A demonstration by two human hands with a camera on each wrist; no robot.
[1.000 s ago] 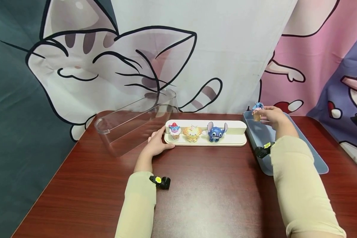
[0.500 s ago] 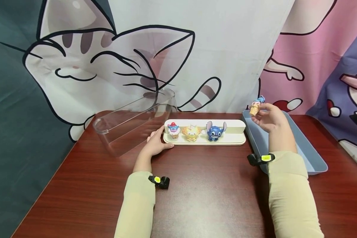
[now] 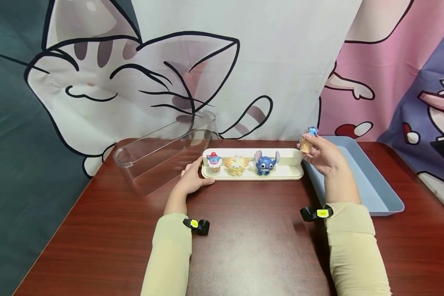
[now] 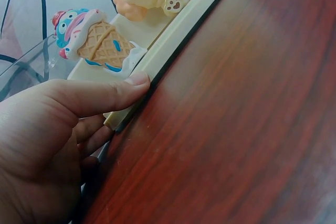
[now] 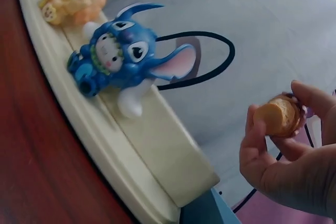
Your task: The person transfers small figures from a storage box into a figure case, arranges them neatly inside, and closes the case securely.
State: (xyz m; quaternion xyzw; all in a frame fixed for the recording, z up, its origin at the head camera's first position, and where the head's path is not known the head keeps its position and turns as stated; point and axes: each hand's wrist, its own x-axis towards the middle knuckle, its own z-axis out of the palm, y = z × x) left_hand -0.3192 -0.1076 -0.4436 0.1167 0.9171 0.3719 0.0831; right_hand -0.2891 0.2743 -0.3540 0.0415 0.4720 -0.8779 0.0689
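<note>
A cream two-step display stand (image 3: 285, 175) carries three figurines: an ice-cream-cone figurine (image 3: 214, 163) with a blue head and red top, a fluffy yellow figurine (image 3: 236, 165), and a blue big-eared figurine (image 3: 265, 163). At its left end my left hand (image 3: 190, 177) grips the stand, the thumb (image 4: 113, 95) along the front edge and the other fingers behind. Raised just beyond the stand's right end, my right hand (image 3: 327, 158) pinches another small cone figurine (image 3: 306, 144) with a blue top. The right wrist view shows its tan cone base (image 5: 277, 116) between thumb and fingers.
A clear plastic cover (image 3: 163, 154) lies slantwise on the wooden table (image 3: 244, 230), left of the stand. Right of the stand is a blue-grey tray (image 3: 370, 176), partly behind the right hand and forearm. A cartoon-printed curtain (image 3: 281, 53) hangs along the back.
My right hand has carried the small cone figurine leftward from above the tray toward the stand's right end, tilting it on the way. The left hand stays on the stand.
</note>
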